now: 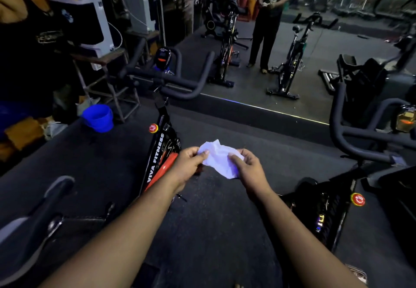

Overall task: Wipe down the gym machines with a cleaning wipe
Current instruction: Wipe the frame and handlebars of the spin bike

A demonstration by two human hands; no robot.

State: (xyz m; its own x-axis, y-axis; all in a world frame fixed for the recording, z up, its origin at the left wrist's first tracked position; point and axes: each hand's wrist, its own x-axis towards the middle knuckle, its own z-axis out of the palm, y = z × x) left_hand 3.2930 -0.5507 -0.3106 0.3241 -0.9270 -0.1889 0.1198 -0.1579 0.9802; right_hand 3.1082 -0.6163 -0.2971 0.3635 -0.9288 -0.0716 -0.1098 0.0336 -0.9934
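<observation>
White wipe (221, 160) at centre frame, pinched by left hand (188, 165) at its 9 o'clock edge, right hand (248, 167) at 3 o'clock, exercise bike (161, 143) at 10 o'clock, blue bucket (99, 117) beyond.

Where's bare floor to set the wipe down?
Free: dark floor between the left bike and right bike, up to the mirror ledge. Crowded: around the blue bucket and stand. Both hands hold the wipe.
</observation>
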